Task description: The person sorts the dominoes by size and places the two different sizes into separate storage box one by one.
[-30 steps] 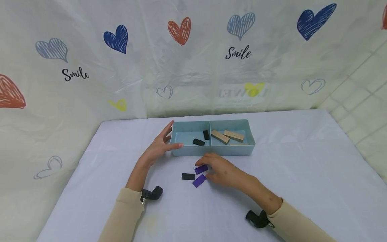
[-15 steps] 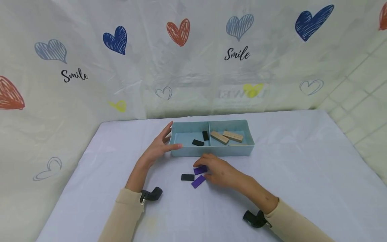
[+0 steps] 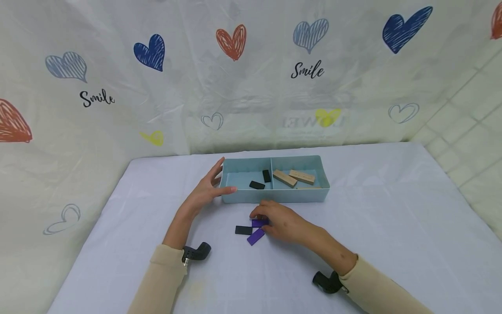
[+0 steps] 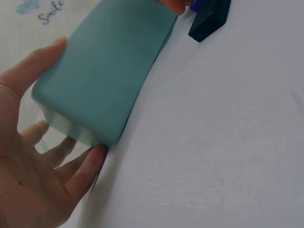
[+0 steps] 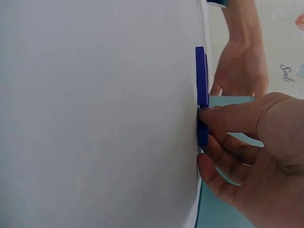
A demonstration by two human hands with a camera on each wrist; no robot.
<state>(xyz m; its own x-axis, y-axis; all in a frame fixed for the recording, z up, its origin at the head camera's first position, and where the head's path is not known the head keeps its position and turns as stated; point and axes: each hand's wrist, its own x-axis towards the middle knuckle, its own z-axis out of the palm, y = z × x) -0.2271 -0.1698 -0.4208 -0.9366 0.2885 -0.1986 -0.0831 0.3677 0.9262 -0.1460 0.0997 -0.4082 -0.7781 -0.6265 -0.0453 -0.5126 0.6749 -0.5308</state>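
My right hand (image 3: pixel 288 223) pinches a flat purple block (image 3: pixel 259 223) between thumb and fingers, low over the white cloth. Close by lie a second purple block (image 3: pixel 256 237) and a black block (image 3: pixel 243 230). In the right wrist view the thumb meets one end of the pinched block (image 5: pixel 203 135), while the other purple block (image 5: pixel 202 76) is beyond it. At the left end of a light blue divided box (image 3: pixel 274 196), my left hand (image 3: pixel 201 192) rests with spread fingers. Its thumb touches the front rim; in the left wrist view, fingertips (image 4: pixel 97 152) reach the end wall's lower edge.
Two black blocks (image 3: pixel 256 185) lie in the box's left compartment. Pale wooden blocks (image 3: pixel 302 176) fill part of the right one, one mostly hidden by the front wall. Behind the table hangs a curtain (image 3: pixel 259 83) printed with hearts.
The right hand has shifted slightly left. The pinched purple block has turned from slanted to nearly level with the box, and the other purple block has slid slightly left. The left hand stays put.
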